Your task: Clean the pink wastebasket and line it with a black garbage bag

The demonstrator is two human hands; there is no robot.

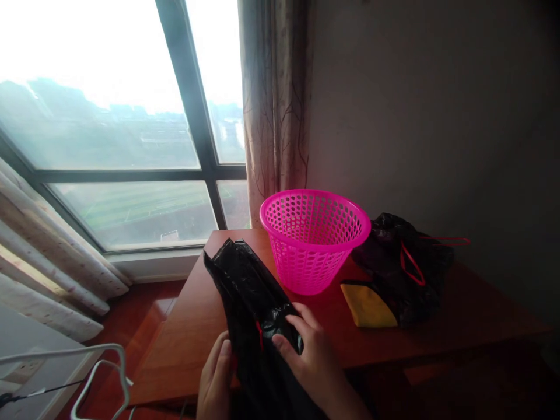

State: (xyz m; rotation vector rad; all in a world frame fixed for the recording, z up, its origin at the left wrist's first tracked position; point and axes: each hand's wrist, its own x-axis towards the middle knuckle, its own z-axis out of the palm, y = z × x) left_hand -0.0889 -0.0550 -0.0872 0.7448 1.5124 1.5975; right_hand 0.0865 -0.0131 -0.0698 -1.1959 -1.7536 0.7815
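Note:
A folded black drawstring garbage bag (pixel 245 280) stretches up from the lower edge of the view, over the near part of the table. A bit of its red drawstring shows near the middle. My left hand (pixel 215 373) is closed at the bag's left edge, its fingertips partly hidden by the plastic. On the other side, my right hand (pixel 315 361) grips the bag between thumb and fingers. Just beyond it stands a pink plastic basket (pixel 317 271), upright, with holes in its wall.
A crumpled black bag (pixel 415 297) with red drawstrings lies right of the basket, beside a folded yellow cloth (pixel 368 306). All rest on a brown wooden table (pixel 188 326). A white tubular frame (pixel 118 356) is at lower left. Behind are a window and curtains (pixel 277 111).

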